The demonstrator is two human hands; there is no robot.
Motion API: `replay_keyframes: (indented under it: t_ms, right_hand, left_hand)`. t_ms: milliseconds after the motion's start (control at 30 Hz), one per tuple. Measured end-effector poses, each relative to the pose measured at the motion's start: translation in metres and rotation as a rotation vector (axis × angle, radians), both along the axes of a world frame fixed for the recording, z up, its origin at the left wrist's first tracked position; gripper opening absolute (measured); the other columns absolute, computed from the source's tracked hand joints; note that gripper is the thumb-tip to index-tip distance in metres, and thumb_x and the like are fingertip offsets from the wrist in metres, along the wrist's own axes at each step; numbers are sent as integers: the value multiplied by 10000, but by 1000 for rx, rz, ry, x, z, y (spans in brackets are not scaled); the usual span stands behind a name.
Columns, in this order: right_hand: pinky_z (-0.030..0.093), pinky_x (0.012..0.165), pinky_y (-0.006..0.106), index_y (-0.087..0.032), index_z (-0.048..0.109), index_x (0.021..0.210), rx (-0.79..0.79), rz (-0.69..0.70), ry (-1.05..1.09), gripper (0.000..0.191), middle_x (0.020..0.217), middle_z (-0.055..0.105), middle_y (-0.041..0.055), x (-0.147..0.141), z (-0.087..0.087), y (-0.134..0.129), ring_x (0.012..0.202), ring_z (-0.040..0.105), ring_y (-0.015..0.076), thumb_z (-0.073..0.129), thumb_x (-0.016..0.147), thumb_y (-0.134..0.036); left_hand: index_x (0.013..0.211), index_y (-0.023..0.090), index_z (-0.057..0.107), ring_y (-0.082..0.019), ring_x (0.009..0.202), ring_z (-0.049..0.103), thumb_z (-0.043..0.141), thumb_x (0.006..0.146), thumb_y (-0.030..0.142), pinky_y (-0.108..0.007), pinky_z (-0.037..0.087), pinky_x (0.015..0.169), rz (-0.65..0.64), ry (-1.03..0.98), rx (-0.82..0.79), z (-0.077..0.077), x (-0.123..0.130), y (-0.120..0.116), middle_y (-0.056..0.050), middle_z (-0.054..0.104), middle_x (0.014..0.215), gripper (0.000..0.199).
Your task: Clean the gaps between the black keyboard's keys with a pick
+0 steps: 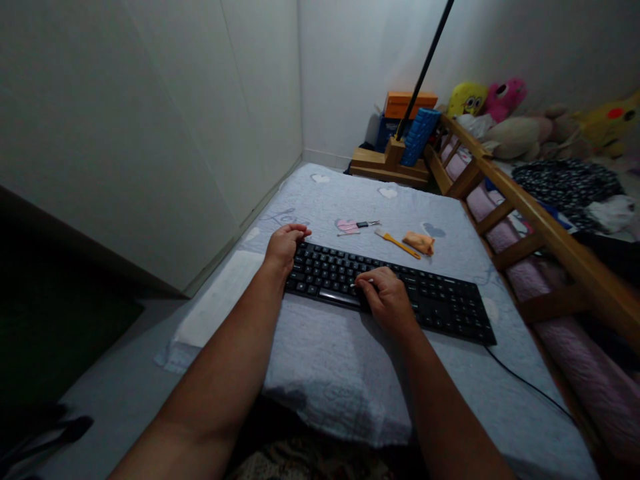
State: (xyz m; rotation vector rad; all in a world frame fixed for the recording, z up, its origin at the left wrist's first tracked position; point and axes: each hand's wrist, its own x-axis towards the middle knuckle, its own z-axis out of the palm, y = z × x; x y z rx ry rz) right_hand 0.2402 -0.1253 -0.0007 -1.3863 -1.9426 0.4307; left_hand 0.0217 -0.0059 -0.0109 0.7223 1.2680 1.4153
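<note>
A black keyboard (445, 300) lies at a slant on the pale blue cloth (320, 373). My left hand (284, 248) is closed at its far left corner, fingers together against the edge. Over the keys right of the space bar, my right hand (386, 293) pinches a thin cotton swab; its white tip (353, 286) pokes out to the left. Beyond the keyboard lie a yellow-handled brush (401, 246), a crumpled orange cloth (419, 243), a small tool with a black middle (363, 225) and a thin swab-like stick (349, 233).
Folded white cloth (217, 300) lies left of the keyboard. The keyboard's cable (530, 383) runs off to the right. A wooden rail (545, 220) borders the right side, a pale cabinet (150, 133) the left. Behind stand a wooden base (390, 163) with a black pole and a blue roller (420, 137).
</note>
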Motion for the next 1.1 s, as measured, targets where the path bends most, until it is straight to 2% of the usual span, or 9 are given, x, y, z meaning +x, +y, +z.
replay_keyframes:
  t_ms: [633, 1100]
  right_hand:
    - [463, 802, 396, -213, 700, 815, 6, -35, 19, 179, 830, 713, 71, 7, 3, -2, 874, 630, 248, 549, 911, -218]
    - [468, 820, 399, -216, 718, 834, 21, 14, 36, 177, 835, 724, 70, -2, 2, -1, 872, 619, 243, 561, 916, -202]
  left_hand:
    - [681, 174, 618, -150, 745, 640, 571, 604, 70, -291, 465, 843, -2, -19, 6, -1, -1, 1, -24, 668, 694, 138]
    - [676, 173, 615, -155, 751, 637, 579, 594, 80, -295, 457, 842, 0, -15, 12, 0, 0, 1, -24, 663, 695, 129]
